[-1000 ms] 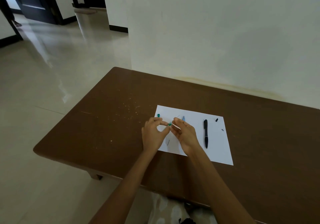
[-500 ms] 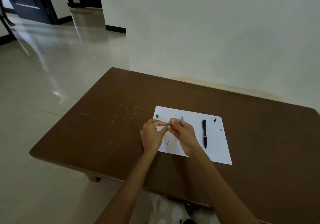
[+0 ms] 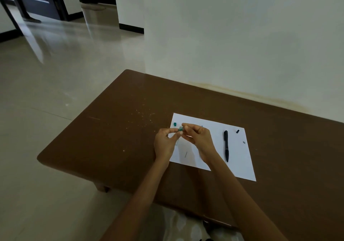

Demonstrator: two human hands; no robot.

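Both hands [image 3: 164, 141] [image 3: 200, 138] pinch-tight on teal piece [image 3: 180, 128]

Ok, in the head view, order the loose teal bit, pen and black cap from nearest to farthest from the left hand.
1. Loose teal bit, just beyond the left hand.
2. Pen, across the paper, to the right.
3. Black cap, right of the pen, farthest.

We appear to be in a home: our brown wooden table [image 3: 111, 138] stands against a plain white wall [image 3: 242, 36], and a glossy tiled floor [image 3: 55, 73] leads to a dark door [image 3: 41, 0].
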